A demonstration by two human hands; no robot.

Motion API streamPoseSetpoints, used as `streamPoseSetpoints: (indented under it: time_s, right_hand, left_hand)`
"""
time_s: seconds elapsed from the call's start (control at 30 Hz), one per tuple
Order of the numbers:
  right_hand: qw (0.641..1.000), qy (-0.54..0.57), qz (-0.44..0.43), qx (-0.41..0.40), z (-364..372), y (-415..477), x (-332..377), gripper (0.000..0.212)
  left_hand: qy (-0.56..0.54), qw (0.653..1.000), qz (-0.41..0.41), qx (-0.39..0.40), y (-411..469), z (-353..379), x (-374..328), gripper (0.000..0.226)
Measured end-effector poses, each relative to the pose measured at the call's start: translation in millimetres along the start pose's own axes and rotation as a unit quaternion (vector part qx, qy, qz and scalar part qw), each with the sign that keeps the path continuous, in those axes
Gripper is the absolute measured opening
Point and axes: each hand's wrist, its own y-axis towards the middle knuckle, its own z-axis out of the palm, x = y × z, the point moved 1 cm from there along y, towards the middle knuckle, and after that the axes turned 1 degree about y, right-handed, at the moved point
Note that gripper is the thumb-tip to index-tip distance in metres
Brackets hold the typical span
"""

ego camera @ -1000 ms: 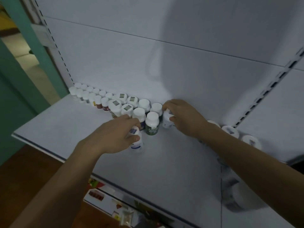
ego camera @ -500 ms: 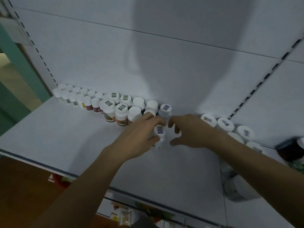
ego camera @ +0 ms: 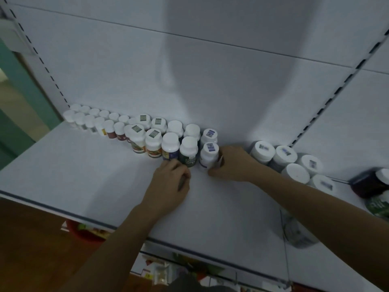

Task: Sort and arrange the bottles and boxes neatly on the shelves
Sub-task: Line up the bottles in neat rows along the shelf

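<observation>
Here, right hand (ego camera: 233,163) gripping upright white bottle (ego camera: 208,157), left hand (ego camera: 168,186) curled (grasp unclear).

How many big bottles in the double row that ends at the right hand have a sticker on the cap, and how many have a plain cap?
Sticker-cap bottles: 6
Plain-cap bottles: 4
Total: 10

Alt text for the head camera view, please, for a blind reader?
A person's right hand grips the end bottle of a double row of white-capped bottles on a white shelf; the left hand is at the front row.
</observation>
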Motion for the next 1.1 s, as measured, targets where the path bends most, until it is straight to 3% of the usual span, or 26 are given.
streamPoseSetpoints:
  time_s: [0.37, 0.53, 0.63, 0.73, 0.83, 0.9, 1.1]
  right_hand:
    - [0.997, -0.083, 0.002, -0.009, 1, 16, 11, 0.049]
    - [0.998, -0.049, 0.024, 0.028, -7, 11, 9, 0.048]
    - [0.993, -0.098, 0.021, 0.06, -22, 1, -2, 0.051]
    - [0.987, -0.156, -0.011, 0.043, -48, -16, -16, 0.055]
    - [0.987, -0.154, -0.04, 0.009, -83, -46, -33, 0.052]
    - [0.99, -0.135, -0.036, -0.019, -107, -70, -54, 0.049]
    - [0.985, -0.154, 0.051, -0.058, -158, -157, -160, 0.045]
  left_hand:
    - [0.023, 1.0, 0.009, 0.004, -4, 0, -1, 0.011]
    - [0.047, 0.999, -0.001, 0.024, -3, 0, -1, 0.012]
    - [0.071, 0.997, 0.0, 0.043, -1, -4, -5, 0.012]
    - [0.143, 0.973, -0.002, 0.182, 11, -18, -14, 0.022]
    - [0.227, 0.9, -0.028, 0.371, 32, -37, -40, 0.043]
    - [0.245, 0.871, -0.025, 0.425, 46, -44, -67, 0.049]
    - [0.196, 0.925, 0.106, 0.308, 103, -33, -186, 0.036]
